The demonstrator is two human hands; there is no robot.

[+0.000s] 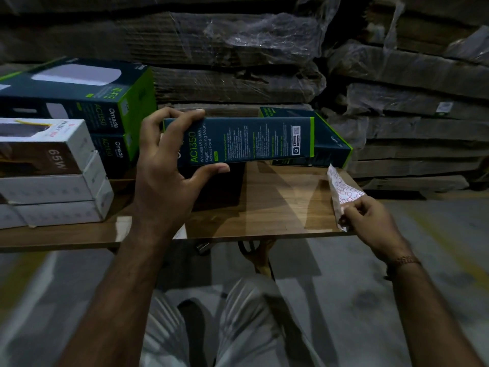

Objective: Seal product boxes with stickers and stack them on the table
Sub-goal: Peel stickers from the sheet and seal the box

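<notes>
Item: dark box (251, 140), held above wooden table (277, 205), left hand (164, 165) gripping its 9 o'clock end. Right hand (370, 221) pinches sticker sheet (341, 192) at 3 o'clock. Stacked dark boxes (87, 102): 2 (10 o'clock); white boxes (50, 176): 3.

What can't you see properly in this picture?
- Held box: small print too tiny; the left hand covers one end.
- Sticker sheet: marks too small; the right hand hides its lower part.
- Box behind: mostly hidden by the held box.
- White boxes: cut off at the left edge.
</notes>
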